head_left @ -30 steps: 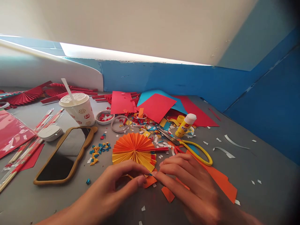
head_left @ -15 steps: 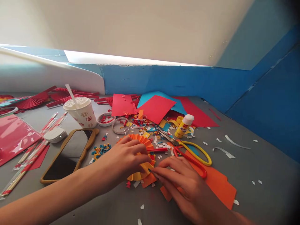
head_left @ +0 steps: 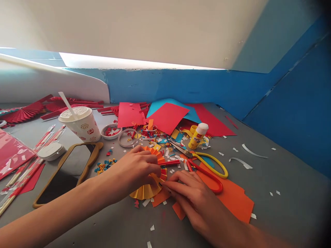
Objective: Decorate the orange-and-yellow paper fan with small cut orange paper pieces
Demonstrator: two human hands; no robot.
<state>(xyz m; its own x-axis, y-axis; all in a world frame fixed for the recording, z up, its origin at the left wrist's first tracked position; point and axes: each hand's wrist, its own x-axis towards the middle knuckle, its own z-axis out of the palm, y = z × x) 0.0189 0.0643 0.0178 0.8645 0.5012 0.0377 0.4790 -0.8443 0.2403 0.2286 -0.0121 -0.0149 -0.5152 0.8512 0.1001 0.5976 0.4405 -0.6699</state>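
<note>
A pleated paper fan (head_left: 147, 189), orange at the top and yellow at the bottom, lies on the grey table (head_left: 271, 213). My left hand (head_left: 134, 168) lies flat over its middle, pressing it down. The fingertips of my right hand (head_left: 191, 196) touch the fan's right edge, pinched on something small and dark that I cannot make out. A thin red stick (head_left: 170, 163) pokes out from under my left fingers. Orange paper (head_left: 232, 199) lies under and beside my right hand.
Yellow-handled scissors (head_left: 207, 162) and a red-handled pair (head_left: 207, 175) lie right of the fan. A glue stick (head_left: 197, 135), paper scraps, red and blue sheets (head_left: 168, 117), tape rings, a cup with a straw (head_left: 80, 124), a phone (head_left: 67, 168) and a white case (head_left: 51, 151) surround it.
My left hand moved from the fan's lower edge up onto its middle and now covers it. My right fingers stayed at the fan's right edge. The view shifted slightly.
</note>
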